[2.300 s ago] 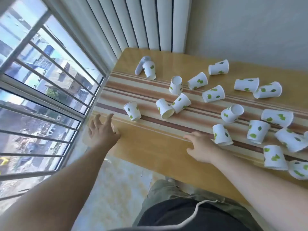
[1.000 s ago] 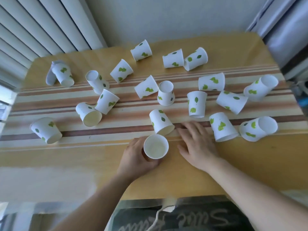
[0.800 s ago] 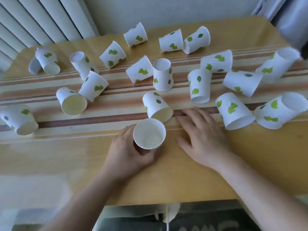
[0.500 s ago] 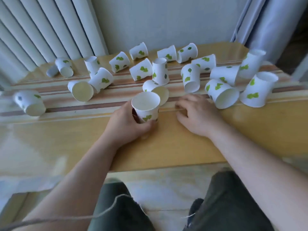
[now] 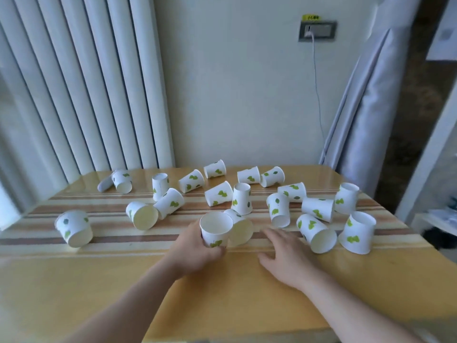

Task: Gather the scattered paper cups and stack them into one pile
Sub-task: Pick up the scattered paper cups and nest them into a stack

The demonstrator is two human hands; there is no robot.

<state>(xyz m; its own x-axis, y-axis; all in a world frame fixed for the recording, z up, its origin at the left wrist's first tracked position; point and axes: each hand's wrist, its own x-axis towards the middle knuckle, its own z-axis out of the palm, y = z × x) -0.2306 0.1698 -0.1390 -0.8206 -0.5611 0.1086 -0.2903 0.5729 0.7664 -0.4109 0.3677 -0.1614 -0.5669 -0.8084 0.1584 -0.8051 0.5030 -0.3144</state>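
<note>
Several white paper cups with green leaf prints lie scattered over the wooden table [image 5: 74, 288]; most are on their sides, a few stand mouth down. My left hand [image 5: 195, 253] grips one cup [image 5: 215, 229] upright, mouth up, near the table's middle. Just behind it lies a cup on its side [image 5: 241, 229], its mouth facing me. My right hand [image 5: 286, 253] rests flat on the table to the right, fingers spread, holding nothing. A tipped cup [image 5: 316, 232] lies just right of its fingertips. Another cup [image 5: 73, 227] sits far left.
White vertical blinds [image 5: 81, 90] hang behind the table's left side, a grey curtain [image 5: 371, 115] at the right. A wall socket [image 5: 317, 30] with a cable is above. The table's near edge runs across the bottom, by my forearms.
The view has tilted up from looking down on the table to looking at the wall. My left hand still grips the same upright cup; my right hand stays flat beside it.
</note>
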